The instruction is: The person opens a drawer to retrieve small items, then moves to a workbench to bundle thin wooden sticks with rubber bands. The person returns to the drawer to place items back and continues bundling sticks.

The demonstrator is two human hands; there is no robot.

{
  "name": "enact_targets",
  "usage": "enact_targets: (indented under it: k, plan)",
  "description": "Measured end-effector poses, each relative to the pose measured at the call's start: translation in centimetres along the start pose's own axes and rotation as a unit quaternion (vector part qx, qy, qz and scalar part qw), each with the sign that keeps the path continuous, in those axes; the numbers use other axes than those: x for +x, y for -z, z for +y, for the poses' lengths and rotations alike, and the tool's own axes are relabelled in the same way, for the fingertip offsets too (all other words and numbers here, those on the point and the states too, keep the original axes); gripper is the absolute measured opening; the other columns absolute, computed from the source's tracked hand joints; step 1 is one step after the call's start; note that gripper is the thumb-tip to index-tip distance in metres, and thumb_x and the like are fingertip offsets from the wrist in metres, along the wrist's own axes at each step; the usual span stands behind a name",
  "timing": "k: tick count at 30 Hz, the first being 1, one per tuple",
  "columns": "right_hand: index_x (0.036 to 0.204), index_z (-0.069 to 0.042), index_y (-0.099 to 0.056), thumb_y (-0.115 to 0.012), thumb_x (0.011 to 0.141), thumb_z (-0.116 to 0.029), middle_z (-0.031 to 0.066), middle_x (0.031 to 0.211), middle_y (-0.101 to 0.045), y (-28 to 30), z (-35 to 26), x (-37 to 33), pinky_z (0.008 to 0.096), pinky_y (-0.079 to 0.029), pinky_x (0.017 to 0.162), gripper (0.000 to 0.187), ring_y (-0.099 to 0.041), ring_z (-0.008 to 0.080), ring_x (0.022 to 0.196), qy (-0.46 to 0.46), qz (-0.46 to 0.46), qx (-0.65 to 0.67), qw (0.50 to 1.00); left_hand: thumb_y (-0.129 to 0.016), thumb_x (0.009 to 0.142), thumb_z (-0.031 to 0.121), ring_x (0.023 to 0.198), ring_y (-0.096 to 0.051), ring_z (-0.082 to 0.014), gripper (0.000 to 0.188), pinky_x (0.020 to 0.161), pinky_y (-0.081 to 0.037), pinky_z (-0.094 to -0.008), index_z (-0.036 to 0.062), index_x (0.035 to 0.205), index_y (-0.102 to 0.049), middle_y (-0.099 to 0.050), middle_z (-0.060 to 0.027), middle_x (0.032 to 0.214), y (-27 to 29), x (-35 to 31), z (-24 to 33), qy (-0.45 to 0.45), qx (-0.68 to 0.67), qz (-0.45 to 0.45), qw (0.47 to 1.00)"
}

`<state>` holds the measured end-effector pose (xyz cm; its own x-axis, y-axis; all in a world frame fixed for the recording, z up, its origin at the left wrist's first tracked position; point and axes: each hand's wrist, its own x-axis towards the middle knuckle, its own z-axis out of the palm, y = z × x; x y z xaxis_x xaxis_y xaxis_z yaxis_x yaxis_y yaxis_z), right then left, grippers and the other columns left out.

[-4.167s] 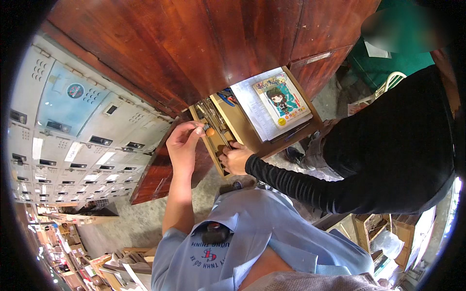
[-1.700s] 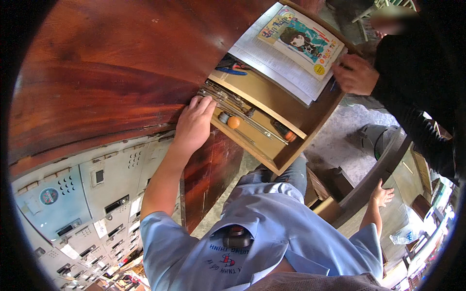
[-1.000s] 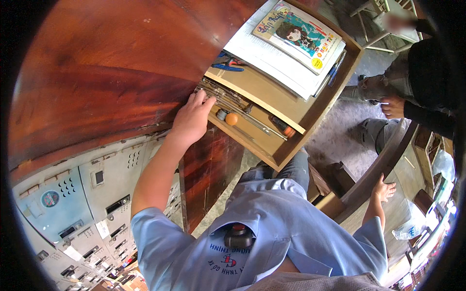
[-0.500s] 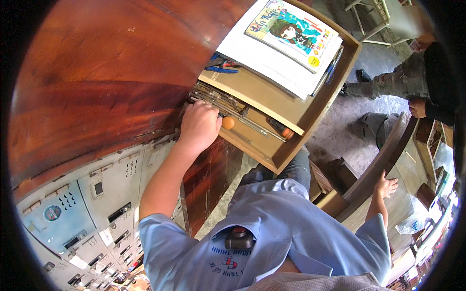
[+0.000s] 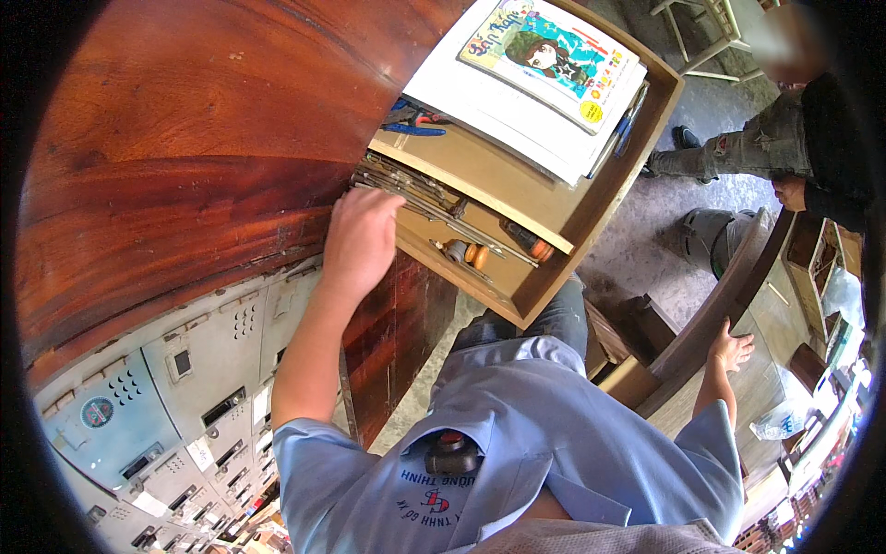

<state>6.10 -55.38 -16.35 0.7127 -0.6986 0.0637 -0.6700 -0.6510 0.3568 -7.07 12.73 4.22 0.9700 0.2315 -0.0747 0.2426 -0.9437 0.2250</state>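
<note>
My left hand (image 5: 363, 238) reaches into the front compartment of a pulled-out wooden drawer (image 5: 604, 226). Its fingers are bent together beside long thin metal rods (image 5: 452, 217); the fingertips and anything between them are hidden. An orange-handled tool (image 5: 475, 255) lies in the same compartment, just right of the hand and apart from it. Another orange-and-black tool handle (image 5: 528, 240) rests near the compartment's right end. Off to the right, my right hand (image 5: 731, 349) lies with fingers spread on a greyish wooden surface (image 5: 688, 425), holding nothing.
Papers with an illustrated booklet (image 5: 554, 60) cover the drawer's far part, near blue-handled pliers (image 5: 413, 129). A glossy red-brown wooden top (image 5: 212, 120) spans the left, above grey metal lockers (image 5: 198, 369). Another person (image 5: 784, 138) stands at the right, near a dark bucket (image 5: 712, 242).
My left hand has drawn slightly left, and the orange-handled tool, earlier against its fingers, now lies apart in the compartment. My right hand stays on the surface.
</note>
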Motion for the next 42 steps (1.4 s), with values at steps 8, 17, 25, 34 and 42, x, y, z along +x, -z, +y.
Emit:
enact_targets:
  k: [8,17,25,34,42]
  plan:
    - [0.157,-0.016,-0.028,-0.052,0.079,-0.085,0.014,0.163,-0.026,-0.3,0.0,-0.2,0.0656,-0.028,0.111,0.107,-0.024,0.034,0.15,0.002,0.006,0.009,1.0,-0.057,0.084,0.001,0.102,-0.054,-0.0289,0.027,0.089,-0.045,-0.0445,0.0052,0.107,-0.07,-0.057,-0.0087,0.1,-1.0,0.0,-0.6,-0.06,0.034,-0.027,0.997]
    - [0.157,-0.015,-0.028,-0.054,0.078,-0.084,0.0144,0.163,-0.026,-0.5,0.1,-0.3,0.0667,-0.028,0.111,0.108,-0.024,0.0343,0.149,0.008,0.019,0.016,1.0,-0.056,0.083,-0.003,0.102,-0.051,-0.0308,0.036,0.09,-0.044,-0.0444,0.0067,0.116,-0.067,-0.052,-0.0103,0.1,-0.8,0.6,-1.0,-0.05,0.059,-0.055,0.996]
    - [0.157,-0.015,-0.028,-0.051,0.075,-0.088,0.0144,0.163,-0.026,-0.7,-0.1,-0.1,0.0671,-0.027,0.111,0.112,-0.023,0.0348,0.15,0.014,0.018,0.032,0.999,-0.057,0.082,-0.002,0.1,-0.051,-0.0327,0.042,0.088,-0.045,-0.0454,0.0064,0.123,-0.063,-0.051,-0.0126,0.102,-1.6,0.6,0.0,-0.025,0.04,-0.046,0.998]
    - [0.157,-0.015,-0.028,-0.05,0.073,-0.091,0.0138,0.163,-0.025,-0.7,0.1,0.1,0.0677,-0.027,0.111,0.114,-0.024,0.035,0.149,0.018,0.025,0.038,0.999,-0.06,0.085,0.004,0.101,-0.051,-0.0326,0.034,0.088,-0.044,-0.0456,0.0059,0.118,-0.066,-0.053,-0.0126,0.101,-2.2,-0.4,-1.0,-0.02,0.044,-0.021,0.999]
    - [0.157,-0.015,-0.028,-0.05,0.073,-0.091,0.0137,0.162,-0.026,-0.8,0.1,0.0,0.0675,-0.027,0.111,0.116,-0.024,0.0349,0.149,0.018,0.025,0.03,0.999,-0.057,0.086,-0.001,0.103,-0.051,-0.0346,0.036,0.094,-0.044,-0.0462,-0.0005,0.121,-0.064,-0.053,-0.0151,0.103,-1.9,-1.2,-0.7,-0.006,0.018,-0.018,1.0]
